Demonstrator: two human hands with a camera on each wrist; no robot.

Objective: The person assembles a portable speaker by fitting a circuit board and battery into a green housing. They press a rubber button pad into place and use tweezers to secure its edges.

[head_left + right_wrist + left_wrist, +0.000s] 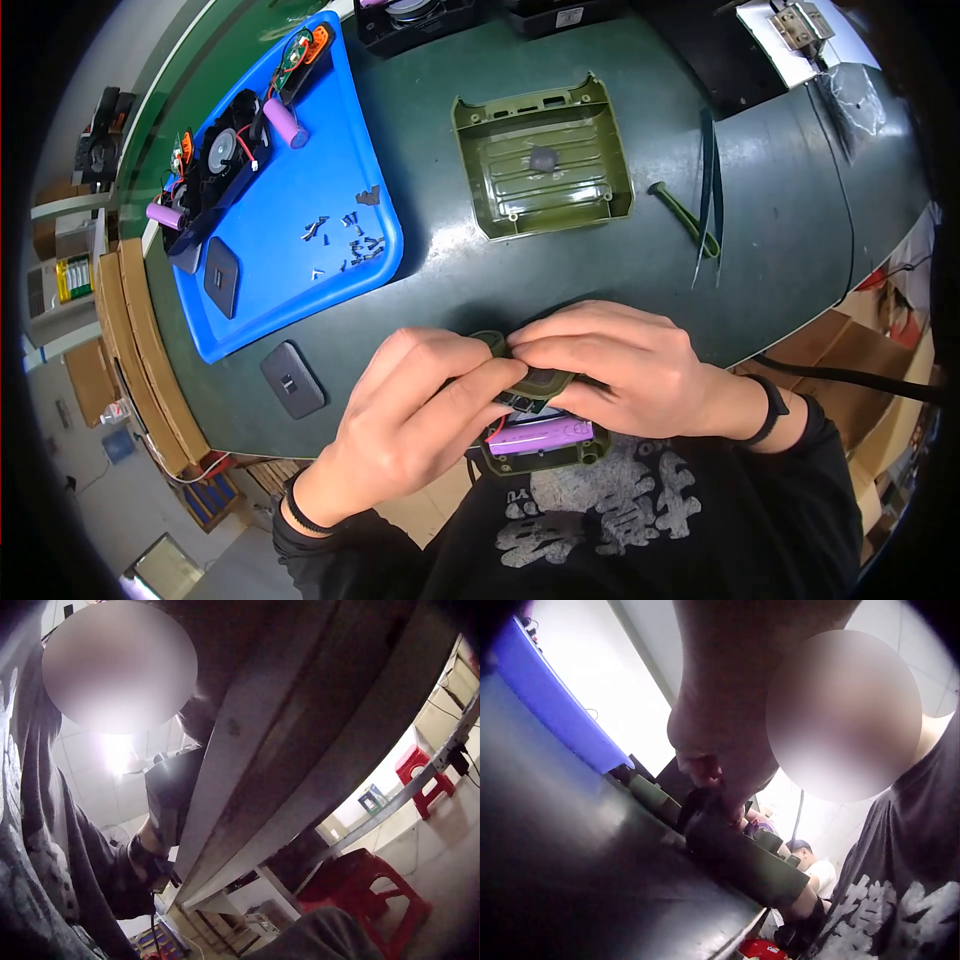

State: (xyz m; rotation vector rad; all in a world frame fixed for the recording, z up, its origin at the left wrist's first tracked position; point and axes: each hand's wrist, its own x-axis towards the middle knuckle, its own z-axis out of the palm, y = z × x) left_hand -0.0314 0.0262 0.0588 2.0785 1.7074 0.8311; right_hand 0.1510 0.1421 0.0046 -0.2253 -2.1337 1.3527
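My left hand and right hand meet at the table's near edge. Between their fingertips they pinch a small olive-green panel with a circuit board along its lower side. Just below it is an olive-green plastic housing, close to the shirt. A purple battery cell lies in this housing, with a red wire by its left end. Fingers cover much of the housing's far part. The left wrist view shows the housing from its outer side, at the table edge.
Another olive-green housing shell lies ahead, open side up. At left, a blue tray carries screws, speaker assemblies and battery cells. A black plate sits near the left hand. Tweezers and a green strap lie at right.
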